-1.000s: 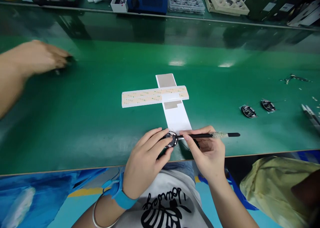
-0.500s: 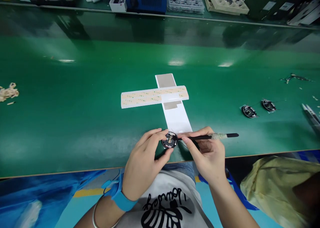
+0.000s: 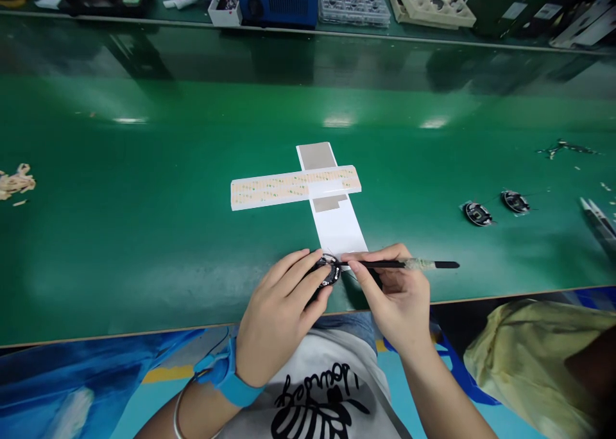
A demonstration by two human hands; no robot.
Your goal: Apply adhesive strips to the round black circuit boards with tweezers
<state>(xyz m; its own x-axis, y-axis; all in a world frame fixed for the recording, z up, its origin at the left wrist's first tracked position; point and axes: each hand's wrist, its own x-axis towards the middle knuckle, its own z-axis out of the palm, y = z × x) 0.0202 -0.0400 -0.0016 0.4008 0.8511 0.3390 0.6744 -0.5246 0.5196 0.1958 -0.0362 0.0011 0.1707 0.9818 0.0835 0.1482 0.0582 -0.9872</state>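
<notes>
Near the bench's front edge my left hand [image 3: 283, 298] grips a small round black electronic part [image 3: 333, 275], its fingers partly covering it. In my right hand [image 3: 392, 282] is a pair of black tweezers [image 3: 445, 265] with a clear wrapping round its middle, held nearly level. The tweezers' tip end meets the right side of the round part; what lies at the tip is too small to make out. Just beyond my hands lies a white sheet with grey patches [image 3: 339, 230]. A strip of small beige stickers [image 3: 269, 193] crosses over it.
Two similar round parts [image 3: 478, 214] lie at the right, with metal tweezers [image 3: 599, 217] farther right. Dark wires [image 3: 565, 148] lie behind them. Beige scraps [image 3: 17, 181] sit far left. A shelf at the back holds a blue box [image 3: 278, 2] and part trays [image 3: 353, 2].
My left fingers have shifted over the round part and now cover more of its face. The right hand with the tweezers stays nearly in place.
</notes>
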